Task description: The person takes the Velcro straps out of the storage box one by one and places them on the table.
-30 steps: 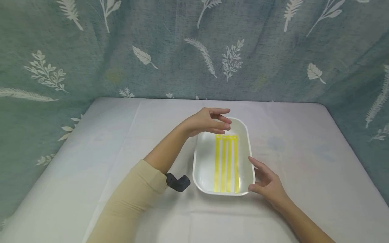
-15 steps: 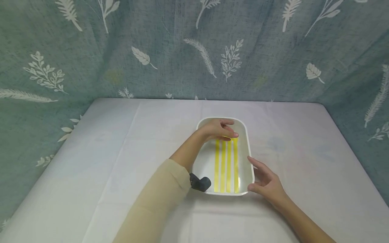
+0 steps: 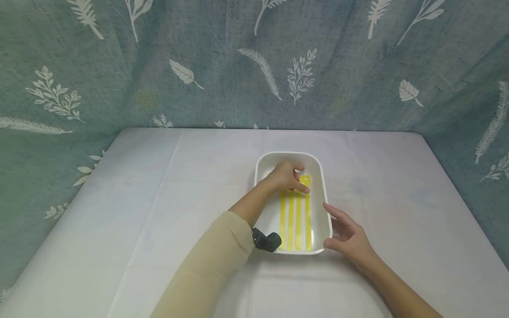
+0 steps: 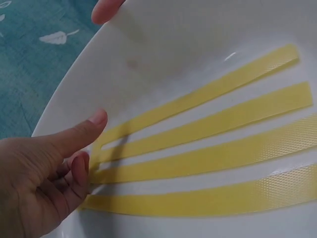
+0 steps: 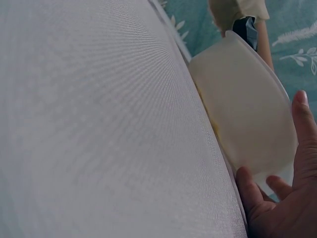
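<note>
Several flat yellow strips point(image 3: 298, 221) lie lengthwise in a white tray point(image 3: 260, 238); in the left wrist view the strips point(image 4: 198, 141) carry a fine ribbed texture at one end. My left hand point(image 3: 284, 176) reaches into the tray over their far ends, thumb and fingers apart. Seen from the left wrist, the left hand point(image 4: 44, 173) has its fingertips right at the strip ends, and the strips stay flat. My right hand point(image 3: 351, 245) touches the tray's right side, one finger at the rim and the thumb near the front corner; in the right wrist view its fingertips meet the outer wall.
A white cloth point(image 3: 179, 176) covers the table. Behind hangs a blue-green curtain point(image 3: 222, 66) with white leaf prints. A black wrist camera point(image 3: 266, 240) on the left sleeve point(image 3: 214, 256) overlaps the tray's front left corner in the head view.
My left hand has come down and rightward from above the tray's far left, into the tray at the strips' far ends. The right hand and tray have stayed nearly put.
</note>
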{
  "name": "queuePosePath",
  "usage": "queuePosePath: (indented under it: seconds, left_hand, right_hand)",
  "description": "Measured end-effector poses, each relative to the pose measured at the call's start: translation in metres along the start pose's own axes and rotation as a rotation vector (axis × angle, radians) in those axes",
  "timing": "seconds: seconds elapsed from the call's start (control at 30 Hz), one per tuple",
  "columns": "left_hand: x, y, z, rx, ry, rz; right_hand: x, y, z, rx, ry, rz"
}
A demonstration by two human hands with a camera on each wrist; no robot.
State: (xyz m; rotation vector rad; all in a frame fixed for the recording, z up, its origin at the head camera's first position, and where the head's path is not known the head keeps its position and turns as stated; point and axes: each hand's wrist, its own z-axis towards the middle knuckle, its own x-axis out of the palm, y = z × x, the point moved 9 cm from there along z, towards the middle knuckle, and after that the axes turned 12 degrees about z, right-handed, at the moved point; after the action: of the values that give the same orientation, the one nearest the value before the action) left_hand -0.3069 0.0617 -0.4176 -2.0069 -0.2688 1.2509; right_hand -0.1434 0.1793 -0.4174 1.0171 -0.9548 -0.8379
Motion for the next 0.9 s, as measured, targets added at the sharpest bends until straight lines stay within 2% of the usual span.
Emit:
queuePosePath:
  seconds: [0.17,0.37,0.6,0.9]
  left_hand:
    - [0.001,-0.006,-0.001,0.032,-0.022,0.076]
    - [0.005,-0.010,0.001,0.070,-0.016,0.149]
    - [0.008,-0.007,0.001,0.032,-0.020,0.207]
    - [0.010,-0.011,0.002,0.043,-0.021,0.251]
  right_hand:
    - [0.000,-0.002,-0.001,0.009,-0.006,0.002]
    - [0.000,-0.001,0.000,0.003,-0.001,-0.001]
    - [0.001,-0.002,0.001,0.009,0.020,0.026]
    - [-0.001,-0.003,0.000,0.027,-0.005,-0.019]
